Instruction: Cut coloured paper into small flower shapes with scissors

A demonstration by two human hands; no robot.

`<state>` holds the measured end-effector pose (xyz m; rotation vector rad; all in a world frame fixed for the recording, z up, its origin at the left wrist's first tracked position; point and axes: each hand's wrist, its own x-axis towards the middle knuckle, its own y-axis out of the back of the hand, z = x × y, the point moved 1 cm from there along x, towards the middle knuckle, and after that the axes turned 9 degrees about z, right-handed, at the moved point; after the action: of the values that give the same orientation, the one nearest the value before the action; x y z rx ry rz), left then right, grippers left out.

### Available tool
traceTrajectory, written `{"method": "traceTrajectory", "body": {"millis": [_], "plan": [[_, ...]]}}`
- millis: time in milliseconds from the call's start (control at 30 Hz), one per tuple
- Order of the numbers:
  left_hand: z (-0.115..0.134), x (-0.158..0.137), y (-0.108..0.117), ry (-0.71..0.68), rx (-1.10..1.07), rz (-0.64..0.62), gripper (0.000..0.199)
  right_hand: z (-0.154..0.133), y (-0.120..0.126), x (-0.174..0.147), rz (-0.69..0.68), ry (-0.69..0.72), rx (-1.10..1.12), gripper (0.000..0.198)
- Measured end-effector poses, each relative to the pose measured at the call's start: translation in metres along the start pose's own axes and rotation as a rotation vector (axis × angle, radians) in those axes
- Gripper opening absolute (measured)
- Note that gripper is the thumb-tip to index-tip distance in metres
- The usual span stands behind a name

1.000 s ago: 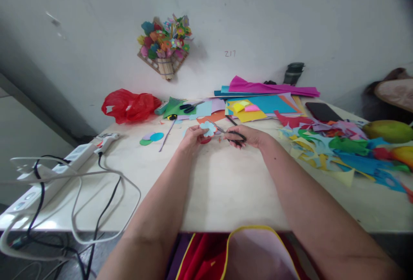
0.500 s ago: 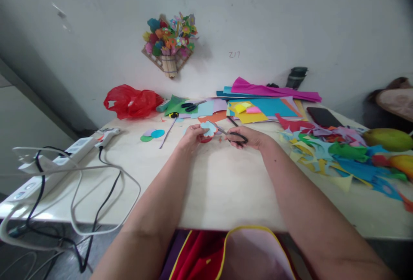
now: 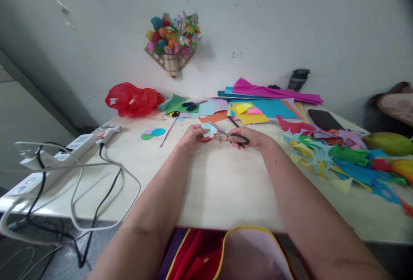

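The left hand (image 3: 192, 136) pinches a light blue paper flower (image 3: 209, 129) between its fingers, over the middle of the pale counter (image 3: 226, 185). The fingers of the right hand (image 3: 244, 137) are closed around the black handles of the scissors (image 3: 239, 138), and the blades point toward the right edge of the flower; whether they touch the paper, I cannot tell. An orange edge shows along this side of the flower, and a red piece (image 3: 205, 140) is visible just below it. To the left, on the counter, there are three overlapping paper circles (image 3: 158, 132), coloured green, purple and blue. Behind the hands lies a second pair of scissors (image 3: 191, 106) on green paper (image 3: 176, 104), near a red plastic bag (image 3: 132, 99). On the right side, many coloured paper scraps (image 3: 350, 154) are spread out, with a dark phone (image 3: 324, 119) lying behind them.
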<state>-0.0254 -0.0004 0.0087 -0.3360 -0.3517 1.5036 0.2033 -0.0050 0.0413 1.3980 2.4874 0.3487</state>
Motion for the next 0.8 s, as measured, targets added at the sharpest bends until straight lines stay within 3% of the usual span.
{"method": "traceTrajectory", "body": {"millis": [800], "plan": [[0.0021, -0.0015, 0.0018, -0.001, 0.045, -0.036, 0.013, -0.0051, -0.0007, -0.0037, -0.016, -0.030, 0.059, 0.030]]}}
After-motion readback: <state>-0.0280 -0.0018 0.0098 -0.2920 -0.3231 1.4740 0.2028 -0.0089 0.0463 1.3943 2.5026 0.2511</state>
